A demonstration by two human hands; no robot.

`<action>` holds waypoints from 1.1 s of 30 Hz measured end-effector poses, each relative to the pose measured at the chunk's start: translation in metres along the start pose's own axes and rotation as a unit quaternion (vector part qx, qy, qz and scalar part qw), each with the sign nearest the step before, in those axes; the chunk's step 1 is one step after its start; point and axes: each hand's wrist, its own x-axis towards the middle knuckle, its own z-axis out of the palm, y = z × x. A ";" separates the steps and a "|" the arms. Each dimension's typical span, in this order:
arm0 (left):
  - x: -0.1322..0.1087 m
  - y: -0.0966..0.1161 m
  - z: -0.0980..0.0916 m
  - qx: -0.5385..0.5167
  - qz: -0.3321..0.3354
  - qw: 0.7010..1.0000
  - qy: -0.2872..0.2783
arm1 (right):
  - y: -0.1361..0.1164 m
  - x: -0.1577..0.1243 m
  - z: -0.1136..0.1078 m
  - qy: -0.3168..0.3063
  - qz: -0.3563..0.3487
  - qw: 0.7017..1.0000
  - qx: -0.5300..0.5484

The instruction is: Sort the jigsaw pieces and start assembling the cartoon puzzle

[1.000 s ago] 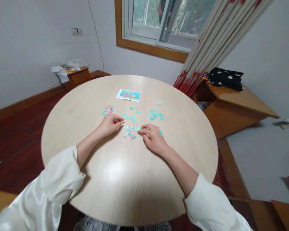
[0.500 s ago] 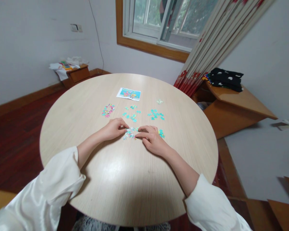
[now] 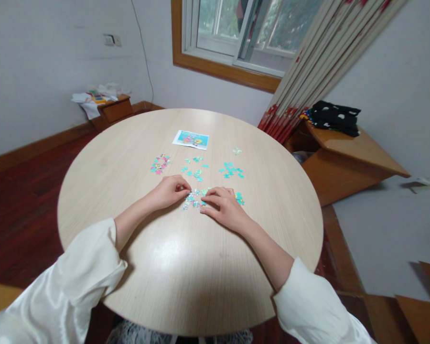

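Several small jigsaw puzzle pieces lie in a loose ring on the table between my hands. At the upper left edge of this ring is my left hand, thumb and forefinger pinched together. Whatever may be between those fingertips is too small to make out. My right hand rests over the right side of the ring, thumb and fingers apart, the tips touching or close to the pieces. Partly hidden behind its knuckles is a teal and yellow group of pieces.
Beyond my hands lie a pink and teal ring of pieces, scattered teal pieces, another teal group and a pale cluster. A printed cartoon picture lies farther back on the round table.
My left thumb and forefinger have come together at the pieces. My right thumb and forefinger have spread a little and shifted, showing more of the pieces beneath.
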 end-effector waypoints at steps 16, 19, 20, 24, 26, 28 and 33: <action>0.001 0.000 0.003 -0.003 0.017 0.999 0.037 | -0.008 0.003 0.001 -0.007 0.034 0.999 -0.015; 0.000 0.000 0.003 -0.004 0.019 0.999 0.038 | -0.006 0.004 0.000 -0.017 0.027 0.999 0.008; 0.000 0.001 0.003 -0.004 0.019 0.999 0.038 | -0.006 0.004 0.000 -0.019 0.027 0.999 0.016; 0.000 0.001 0.004 0.003 0.019 0.999 0.034 | -0.004 0.003 -0.001 -0.024 0.035 0.998 0.036; 0.000 -0.001 0.004 0.004 0.017 0.999 0.034 | -0.003 0.003 -0.001 -0.026 0.037 0.998 0.039; 0.001 -0.002 0.005 -0.001 0.017 0.999 0.035 | -0.003 0.003 -0.002 -0.024 0.039 0.998 0.041; 0.000 0.003 0.006 -0.002 0.019 1.000 0.014 | -0.004 0.003 -0.003 -0.023 0.053 0.998 0.039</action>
